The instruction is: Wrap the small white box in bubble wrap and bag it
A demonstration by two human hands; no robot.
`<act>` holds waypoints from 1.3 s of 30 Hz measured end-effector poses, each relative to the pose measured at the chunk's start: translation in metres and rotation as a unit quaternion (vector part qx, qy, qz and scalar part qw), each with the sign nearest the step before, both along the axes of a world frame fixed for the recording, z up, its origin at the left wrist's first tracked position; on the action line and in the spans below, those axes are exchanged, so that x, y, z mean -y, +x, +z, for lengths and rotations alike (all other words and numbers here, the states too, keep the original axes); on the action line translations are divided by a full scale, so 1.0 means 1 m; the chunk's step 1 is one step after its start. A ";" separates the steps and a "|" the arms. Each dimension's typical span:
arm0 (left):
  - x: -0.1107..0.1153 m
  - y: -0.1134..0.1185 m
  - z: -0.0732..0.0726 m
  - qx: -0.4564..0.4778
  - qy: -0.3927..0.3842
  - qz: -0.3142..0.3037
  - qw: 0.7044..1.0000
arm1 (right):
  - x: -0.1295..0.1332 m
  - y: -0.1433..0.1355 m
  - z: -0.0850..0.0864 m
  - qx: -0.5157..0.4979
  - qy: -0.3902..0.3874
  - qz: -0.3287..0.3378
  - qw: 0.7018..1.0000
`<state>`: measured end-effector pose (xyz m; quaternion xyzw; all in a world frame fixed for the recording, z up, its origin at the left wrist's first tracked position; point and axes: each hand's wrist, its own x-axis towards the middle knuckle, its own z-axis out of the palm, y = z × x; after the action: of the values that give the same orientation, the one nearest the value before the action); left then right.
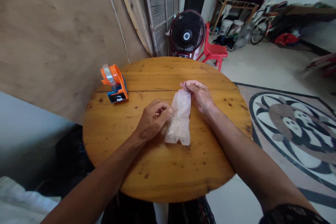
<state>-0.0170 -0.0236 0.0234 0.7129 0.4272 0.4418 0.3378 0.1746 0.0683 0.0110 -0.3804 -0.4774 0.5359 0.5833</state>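
Note:
A pale, translucent bubble wrap bundle (179,119) lies on the round wooden table (168,175). What it wraps, if anything, cannot be made out. My right hand (198,92) pinches its narrow far end between thumb and fingers. On the left side of the bundle, my left hand (155,118) has its fingers curled, with the thumb and fingertips closed at the wrap's edge. An orange and blue tape dispenser (115,84) with a roll of clear tape stands at the table's far left.
Beyond the table are a dark red fan (187,35) and a red plastic chair (214,49). A wooden panel (60,31) borders the left. Farther right are a bicycle (259,29) and a panda-patterned floor design (296,129).

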 end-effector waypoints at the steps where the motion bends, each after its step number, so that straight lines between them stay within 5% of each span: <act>1: -0.002 0.000 -0.002 0.006 -0.017 0.016 1.000 | 0.000 0.000 0.000 -0.001 -0.001 0.001 1.000; 12: -0.019 0.012 -0.012 0.141 -0.231 -0.110 0.956 | -0.001 0.002 0.003 -0.035 -0.033 0.010 0.999; 16: -0.019 0.014 -0.012 0.187 -0.262 -0.099 0.942 | -0.003 0.009 0.005 -0.008 -0.065 -0.009 0.998; 21: -0.021 0.009 -0.011 0.203 -0.231 -0.062 0.949 | 0.007 0.012 0.019 0.101 0.074 -0.129 0.984; 27: -0.025 0.008 -0.017 0.145 -0.159 -0.063 0.975 | 0.034 -0.008 0.023 0.333 0.153 -0.023 0.930; 32: -0.027 0.008 -0.021 0.109 -0.116 -0.056 0.986 | 0.045 -0.020 0.027 0.500 0.120 -0.038 0.857; 36: -0.027 0.008 -0.022 0.084 -0.110 -0.032 0.990 | 0.041 -0.015 0.024 0.506 0.101 -0.052 0.855; 39: -0.026 0.008 -0.021 0.085 -0.126 -0.002 0.988 | 0.033 -0.008 0.016 0.450 0.105 -0.041 0.886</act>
<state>-0.0093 0.0023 0.0026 0.6253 0.4477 0.4429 0.4609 0.1670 0.0351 0.0270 -0.5367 -0.7257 0.2297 0.3640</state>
